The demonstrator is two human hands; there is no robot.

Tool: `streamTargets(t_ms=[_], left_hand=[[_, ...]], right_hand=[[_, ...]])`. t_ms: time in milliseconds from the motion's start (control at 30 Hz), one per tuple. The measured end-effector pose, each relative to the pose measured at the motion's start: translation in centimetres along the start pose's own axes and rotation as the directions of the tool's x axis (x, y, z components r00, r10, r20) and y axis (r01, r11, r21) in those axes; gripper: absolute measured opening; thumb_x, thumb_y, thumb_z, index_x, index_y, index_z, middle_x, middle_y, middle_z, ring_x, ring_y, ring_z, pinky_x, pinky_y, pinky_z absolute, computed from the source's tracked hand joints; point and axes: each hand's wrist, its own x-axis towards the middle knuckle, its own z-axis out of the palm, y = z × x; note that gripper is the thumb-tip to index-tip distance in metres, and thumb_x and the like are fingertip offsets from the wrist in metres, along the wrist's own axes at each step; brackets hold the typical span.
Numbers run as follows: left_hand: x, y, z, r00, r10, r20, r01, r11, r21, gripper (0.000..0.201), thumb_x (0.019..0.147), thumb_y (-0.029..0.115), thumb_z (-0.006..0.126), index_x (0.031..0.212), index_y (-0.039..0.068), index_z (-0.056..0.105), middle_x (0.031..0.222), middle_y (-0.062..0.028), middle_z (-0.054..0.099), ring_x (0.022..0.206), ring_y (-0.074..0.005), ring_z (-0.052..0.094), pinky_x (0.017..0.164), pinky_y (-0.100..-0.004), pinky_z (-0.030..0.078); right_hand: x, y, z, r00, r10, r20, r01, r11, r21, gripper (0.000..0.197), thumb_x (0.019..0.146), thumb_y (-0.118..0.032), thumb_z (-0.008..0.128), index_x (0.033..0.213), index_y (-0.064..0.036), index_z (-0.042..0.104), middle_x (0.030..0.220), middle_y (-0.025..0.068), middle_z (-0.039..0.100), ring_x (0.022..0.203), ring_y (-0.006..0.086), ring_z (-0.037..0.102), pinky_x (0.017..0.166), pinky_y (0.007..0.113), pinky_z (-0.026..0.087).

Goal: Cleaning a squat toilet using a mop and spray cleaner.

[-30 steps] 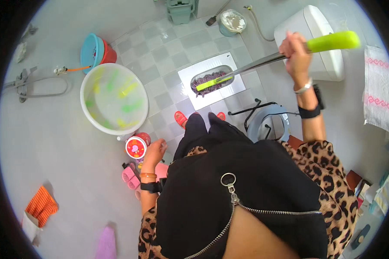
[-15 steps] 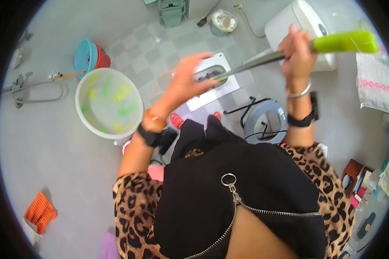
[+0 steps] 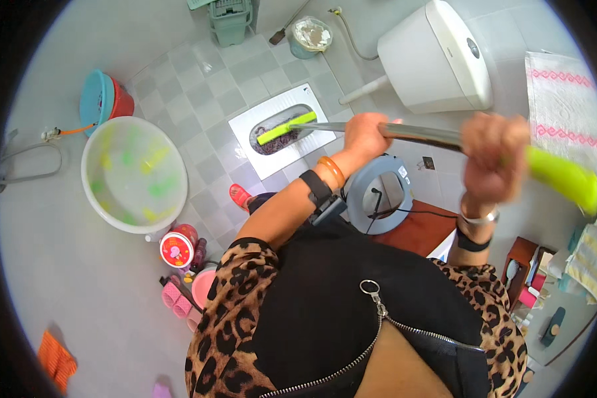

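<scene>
My left hand (image 3: pixel 367 138) is closed around the metal pole of a mop (image 3: pixel 423 134), partway along it. My right hand (image 3: pixel 494 159), slightly blurred, wraps the same pole higher up, beside its thick lime-green grip (image 3: pixel 564 176). At the far end, the mop's lime-green head (image 3: pixel 286 128) lies over the basin of a white squat toilet (image 3: pixel 266 164). Dark purplish strands spread under the head inside the basin. The pole slants from the basin up to the right across my front.
A large white tub (image 3: pixel 136 229) stands at the left, with blue (image 3: pixel 93 96) and red (image 3: pixel 122 101) basins behind it. A grey-blue ring-shaped seat (image 3: pixel 358 192) is right of my left forearm. The cistern (image 3: pixel 438 63) and a small bin (image 3: pixel 310 38) are at the back.
My left hand, previously spread beside the pole, has closed on it. My right hand has come lower and farther right with the grip. The view has shifted, and the mop head now shows.
</scene>
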Motion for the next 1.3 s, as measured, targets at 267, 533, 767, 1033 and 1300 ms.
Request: streamTargets(t_ms=[267, 533, 767, 1033, 1300], left_hand=[[2.3, -8.4, 3.2, 0.989, 0.113, -0.092, -0.114, 0.994, 0.003, 0.038, 0.08, 0.032, 0.061, 0.058, 0.002, 0.052, 0.057, -0.02, 0.047, 0.054, -0.0385, 0.046, 0.047, -0.0397, 0.037], [2.4, -1.8, 1.5, 0.999, 0.035, 0.016, -0.036, 0.991, 0.127, 0.032, 0.076, 0.033, 0.061, 0.061, 0.006, 0.059, 0.061, -0.0159, 0.057, 0.063, -0.0371, 0.056, 0.056, -0.0442, 0.043], [0.1, 8.5, 2.0, 0.909, 0.404, -0.102, -0.41, 0.911, -0.045, 0.027, 0.075, 0.024, 0.063, 0.056, 0.008, 0.053, 0.053, -0.0121, 0.053, 0.053, -0.034, 0.054, 0.046, -0.0408, 0.041], [1.0, -8.6, 3.9, 0.992, 0.027, 0.123, -0.047, 0.985, 0.164, 0.031, 0.079, 0.031, 0.06, 0.062, 0.005, 0.057, 0.067, -0.0172, 0.058, 0.068, -0.0374, 0.056, 0.059, -0.0443, 0.043], [1.0, 3.3, 1.8, 0.952, 0.273, 0.135, -0.281, 0.959, 0.041, 0.013, 0.072, 0.02, 0.061, 0.065, 0.009, 0.061, 0.065, -0.0147, 0.059, 0.064, -0.0355, 0.057, 0.055, -0.0421, 0.044]], right_hand=[[-1.9, 6.5, -1.1, 0.975, 0.096, -0.201, -0.122, 0.985, -0.124, 0.024, 0.088, -0.013, 0.046, 0.067, -0.0094, 0.036, 0.051, -0.0016, 0.033, 0.045, 0.0083, 0.03, 0.042, 0.024, 0.03], [0.2, 2.2, -2.7, 0.992, 0.093, -0.081, -0.1, 0.992, -0.082, 0.03, 0.092, -0.017, 0.04, 0.063, -0.0109, 0.031, 0.051, -0.0024, 0.024, 0.045, 0.0096, 0.024, 0.044, 0.027, 0.022], [4.7, -11.6, -4.7, 0.916, 0.082, 0.392, -0.096, 0.995, 0.018, 0.041, 0.096, -0.038, 0.029, 0.062, -0.0148, 0.029, 0.048, -0.0033, 0.026, 0.041, 0.0087, 0.026, 0.041, 0.024, 0.033], [-5.7, 8.5, -2.6, 0.959, 0.214, -0.184, -0.218, 0.976, -0.001, 0.028, 0.085, -0.007, 0.05, 0.065, -0.0103, 0.032, 0.051, -0.0003, 0.033, 0.044, 0.0085, 0.028, 0.043, 0.027, 0.03], [1.9, -4.6, -2.4, 0.998, 0.022, -0.06, -0.026, 0.997, -0.071, 0.027, 0.094, -0.017, 0.034, 0.067, -0.0141, 0.031, 0.049, -0.005, 0.028, 0.04, 0.0061, 0.024, 0.038, 0.024, 0.024]])
